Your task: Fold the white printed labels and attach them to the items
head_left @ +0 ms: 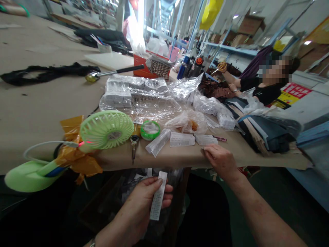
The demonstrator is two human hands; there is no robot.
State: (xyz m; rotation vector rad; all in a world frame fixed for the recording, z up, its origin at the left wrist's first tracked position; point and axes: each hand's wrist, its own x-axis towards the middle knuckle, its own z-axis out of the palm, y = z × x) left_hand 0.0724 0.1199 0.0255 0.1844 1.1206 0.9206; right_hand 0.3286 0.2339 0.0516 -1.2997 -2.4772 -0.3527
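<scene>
My left hand (144, 202) is below the table edge, fingers and thumb closed on a narrow white printed label strip (157, 200) that stands upright. My right hand (221, 159) rests at the table's front edge, fingers curled and pinched on something small I cannot make out, just below a stack of white labels (207, 139). A second label stack (182, 139) and a clear bagged bundle of labels (158, 142) lie to the left of it.
A green desk fan (106, 129) taped with brown tape stands at the front left. A green tape roll (150, 130), small snips (134, 146), clear plastic bags (144, 97) and a hammer (113, 73) lie on the brown table (38, 109). Another person (267, 85) works with dark fabric at the right.
</scene>
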